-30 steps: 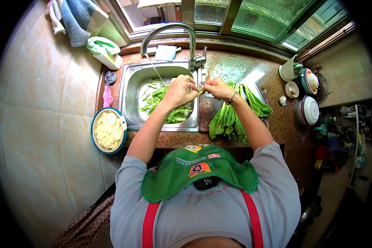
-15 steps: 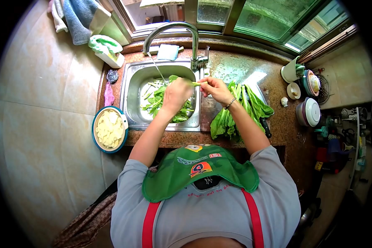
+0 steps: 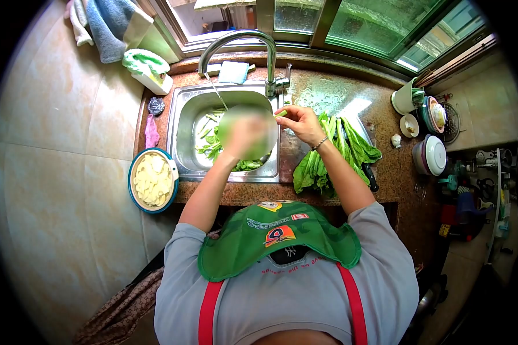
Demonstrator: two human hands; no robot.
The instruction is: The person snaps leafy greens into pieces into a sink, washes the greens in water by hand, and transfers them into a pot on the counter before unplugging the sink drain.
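My right hand (image 3: 303,124) pinches a short piece of green vegetable stem (image 3: 281,114) above the right rim of the sink. Over the basin, my left hand (image 3: 248,137) is smeared, so its fingers and anything in them cannot be made out. Below it, torn leafy greens (image 3: 213,144) lie in the steel sink (image 3: 181,112). A thin stream of water runs from the curved faucet (image 3: 239,35) into the basin. Beside my right forearm, a bunch of whole leafy greens (image 3: 351,144) rests on the counter, with a black knife handle (image 3: 370,178) at its edge.
To the sink's left stands a blue-rimmed bowl of pale slices (image 3: 152,179). A steel scrubber (image 3: 156,106) and a pink cloth (image 3: 151,132) lie along the counter's left edge. At the right are stacked bowls (image 3: 429,156), a white container (image 3: 404,99) and a garlic bulb (image 3: 396,140).
The left hand has come away from the right and is now blurred lower over the sink. A shorter stem piece remains in the right hand, which has barely moved.
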